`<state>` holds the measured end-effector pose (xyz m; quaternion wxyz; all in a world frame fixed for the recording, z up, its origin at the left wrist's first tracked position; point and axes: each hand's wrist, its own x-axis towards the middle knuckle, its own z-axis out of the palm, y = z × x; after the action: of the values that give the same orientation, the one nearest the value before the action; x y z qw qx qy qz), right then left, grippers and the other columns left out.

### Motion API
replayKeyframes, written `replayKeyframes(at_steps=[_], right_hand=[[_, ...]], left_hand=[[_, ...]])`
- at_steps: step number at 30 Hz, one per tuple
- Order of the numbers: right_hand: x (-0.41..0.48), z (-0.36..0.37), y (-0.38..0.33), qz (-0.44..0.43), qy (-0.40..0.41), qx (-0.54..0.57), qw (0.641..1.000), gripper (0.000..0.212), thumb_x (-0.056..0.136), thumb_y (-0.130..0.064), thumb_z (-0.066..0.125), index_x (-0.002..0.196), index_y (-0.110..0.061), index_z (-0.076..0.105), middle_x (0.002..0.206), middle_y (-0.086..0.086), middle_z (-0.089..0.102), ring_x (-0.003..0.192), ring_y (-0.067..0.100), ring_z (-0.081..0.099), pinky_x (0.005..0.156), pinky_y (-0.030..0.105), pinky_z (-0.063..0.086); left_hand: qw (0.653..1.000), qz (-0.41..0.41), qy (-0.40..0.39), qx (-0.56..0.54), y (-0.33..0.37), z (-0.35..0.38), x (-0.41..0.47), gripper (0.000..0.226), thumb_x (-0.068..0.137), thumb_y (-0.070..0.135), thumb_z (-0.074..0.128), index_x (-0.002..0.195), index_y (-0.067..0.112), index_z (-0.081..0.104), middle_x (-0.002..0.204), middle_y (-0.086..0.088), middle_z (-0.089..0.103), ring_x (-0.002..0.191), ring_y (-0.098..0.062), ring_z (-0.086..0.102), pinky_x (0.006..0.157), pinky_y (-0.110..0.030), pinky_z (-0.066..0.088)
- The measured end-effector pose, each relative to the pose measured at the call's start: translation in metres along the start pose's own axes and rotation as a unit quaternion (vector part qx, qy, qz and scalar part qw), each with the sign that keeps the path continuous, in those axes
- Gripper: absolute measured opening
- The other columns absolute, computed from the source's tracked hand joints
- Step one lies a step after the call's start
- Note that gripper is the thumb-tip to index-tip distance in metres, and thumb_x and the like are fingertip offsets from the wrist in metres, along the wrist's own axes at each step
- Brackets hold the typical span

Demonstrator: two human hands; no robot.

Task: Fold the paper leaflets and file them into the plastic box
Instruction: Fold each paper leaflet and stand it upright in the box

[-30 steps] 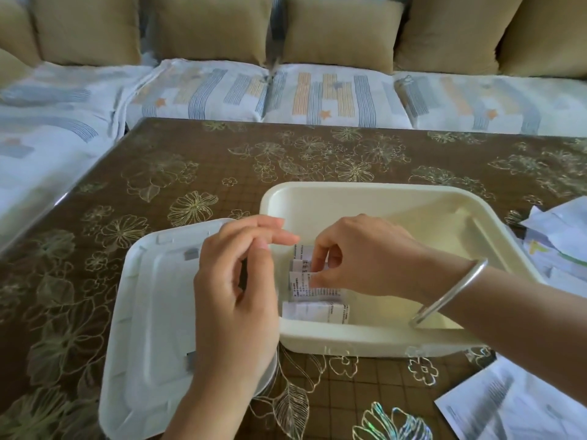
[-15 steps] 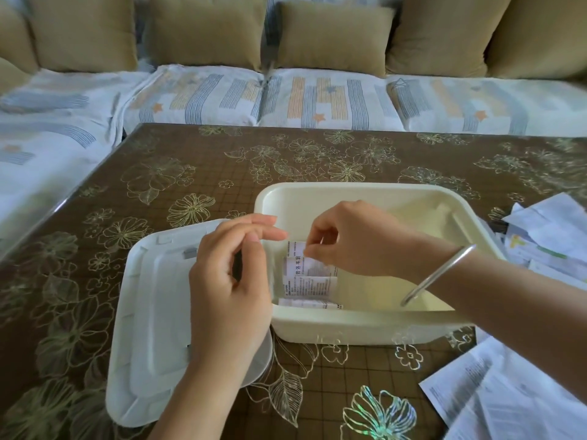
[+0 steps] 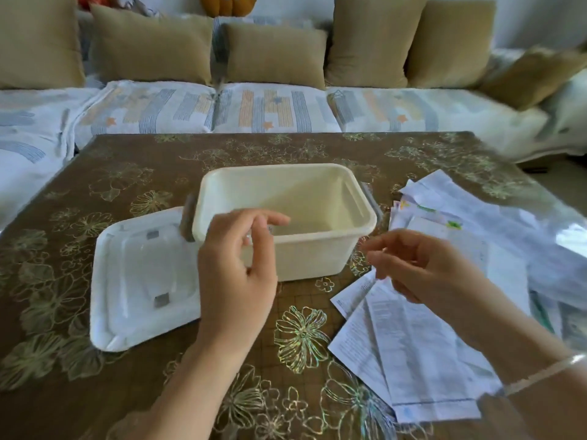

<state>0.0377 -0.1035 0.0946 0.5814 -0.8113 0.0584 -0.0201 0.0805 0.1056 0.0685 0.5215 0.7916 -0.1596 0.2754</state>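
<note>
A cream plastic box (image 3: pixel 320 249) stands open in the middle of the table. The folded leaflets inside it are hidden behind its near wall. My left hand (image 3: pixel 236 268) hovers in front of the box's near left corner, fingers loosely curled and holding nothing. My right hand (image 3: pixel 422 265) hangs to the right of the box, above a fan of unfolded printed leaflets (image 3: pixel 409 350), with relaxed fingers and nothing in them. More loose leaflets (image 3: pixel 476 217) are piled further right.
The box's white lid (image 3: pixel 133 281) lies flat on the table to the left of the box. The brown table with a gold flower pattern (image 3: pixel 127 173) is bordered by a sofa with tan cushions (image 3: pixel 273 55) at the back and left.
My right hand has come out of the box and moved right over the loose leaflets. My left hand has left the box's rim. The view has lifted and pulled back.
</note>
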Motion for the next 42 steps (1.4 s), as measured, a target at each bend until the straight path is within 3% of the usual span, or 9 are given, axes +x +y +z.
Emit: replayKeyframes(at_steps=[5, 7, 13, 21, 25, 28, 31, 37, 42], right_hand=[[-0.048, -0.029, 0.081, 0.065, 0.115, -0.265, 0.955, 0.012, 0.083, -0.027, 0.069, 0.091, -0.033, 0.063, 0.082, -0.014, 0.064, 0.061, 0.004, 0.054, 0.056, 0.014, 0.046], [-0.061, -0.032, 0.1, 0.092, 0.154, -0.323, 0.929, 0.024, 0.081, -0.04, 0.069, 0.1, -0.033, 0.057, 0.098, -0.011, 0.06, 0.074, 0.008, 0.056, 0.069, 0.032, 0.052], [-0.068, -0.026, 0.115, 0.163, 0.151, -0.349, 0.911, 0.068, 0.068, -0.06, 0.073, 0.12, -0.029, 0.043, 0.108, -0.008, 0.055, 0.097, 0.018, 0.058, 0.079, 0.04, 0.051], [-0.076, -0.034, 0.116, 0.131, 0.171, -0.324, 0.921, 0.023, 0.082, -0.042, 0.069, 0.097, -0.027, 0.059, 0.087, -0.01, 0.067, 0.081, 0.018, 0.064, 0.07, 0.041, 0.054], [-0.087, -0.036, 0.105, 0.059, 0.163, -0.275, 0.946, 0.016, 0.083, -0.038, 0.069, 0.074, -0.026, 0.063, 0.072, -0.012, 0.066, 0.058, 0.006, 0.056, 0.053, 0.028, 0.044], [-0.094, -0.027, 0.087, 0.016, 0.144, -0.109, 0.983, 0.011, 0.082, -0.027, 0.072, 0.073, -0.024, 0.065, 0.057, -0.001, 0.065, 0.046, 0.013, 0.055, 0.046, 0.034, 0.048], [-0.099, -0.013, 0.074, -0.055, 0.126, -0.032, 0.99, 0.006, 0.081, -0.022, 0.073, 0.081, -0.026, 0.069, 0.051, 0.009, 0.06, 0.041, 0.015, 0.052, 0.043, 0.026, 0.043], [-0.103, 0.027, 0.081, -0.196, 0.061, -0.074, 0.976, 0.018, 0.078, -0.011, 0.075, 0.089, -0.025, 0.071, 0.091, -0.018, 0.069, 0.084, 0.004, 0.066, 0.065, 0.009, 0.046], [-0.107, 0.05, 0.113, -0.24, 0.009, -0.197, 0.95, 0.021, 0.073, -0.003, 0.079, 0.085, -0.02, 0.075, 0.104, -0.018, 0.069, 0.104, -0.003, 0.061, 0.081, 0.024, 0.052]], left_hand=[[0.978, -0.068, -0.199, -0.015, 0.015, 0.035, -0.069, 0.017, 0.097, 0.019, 0.054, 0.099, 0.025, 0.07, 0.09, 0.021, 0.066, 0.086, -0.001, 0.062, 0.069, -0.012, 0.046], [0.956, -0.141, -0.255, -0.024, 0.022, 0.047, -0.091, 0.017, 0.096, 0.016, 0.058, 0.102, 0.028, 0.068, 0.095, 0.021, 0.067, 0.087, 0.005, 0.063, 0.071, -0.012, 0.05], [0.888, -0.359, -0.258, -0.13, 0.039, 0.063, -0.12, 0.016, 0.098, 0.01, 0.051, 0.104, 0.019, 0.063, 0.1, 0.006, 0.07, 0.08, -0.003, 0.069, 0.064, -0.018, 0.054], [0.847, -0.436, -0.243, -0.185, 0.049, 0.07, -0.121, 0.018, 0.096, 0.005, 0.053, 0.11, 0.016, 0.059, 0.105, 0.0, 0.071, 0.068, -0.003, 0.067, 0.057, -0.019, 0.054], [0.851, -0.431, -0.222, -0.201, 0.052, 0.067, -0.122, 0.033, 0.093, 0.004, 0.06, 0.123, 0.015, 0.054, 0.11, 0.0, 0.067, 0.071, -0.007, 0.069, 0.061, -0.023, 0.058], [0.877, -0.395, -0.172, -0.215, 0.05, 0.054, -0.115, 0.045, 0.088, 0.012, 0.068, 0.129, 0.02, 0.052, 0.117, 0.006, 0.064, 0.074, -0.001, 0.07, 0.058, -0.013, 0.053], [0.901, -0.299, -0.19, -0.251, 0.045, 0.031, -0.109, 0.033, 0.08, 0.015, 0.071, 0.113, 0.015, 0.065, 0.107, 0.003, 0.071, 0.083, -0.008, 0.071, 0.069, -0.017, 0.054], [0.963, -0.154, -0.192, -0.112, 0.015, -0.022, -0.129, 0.017, 0.082, 0.014, 0.073, 0.097, 0.022, 0.074, 0.092, 0.006, 0.074, 0.091, -0.016, 0.068, 0.084, -0.023, 0.053], [0.979, -0.054, -0.189, 0.05, -0.008, -0.047, -0.152, 0.021, 0.073, 0.014, 0.079, 0.085, 0.03, 0.076, 0.09, 0.02, 0.07, 0.098, -0.011, 0.064, 0.087, -0.026, 0.051]])
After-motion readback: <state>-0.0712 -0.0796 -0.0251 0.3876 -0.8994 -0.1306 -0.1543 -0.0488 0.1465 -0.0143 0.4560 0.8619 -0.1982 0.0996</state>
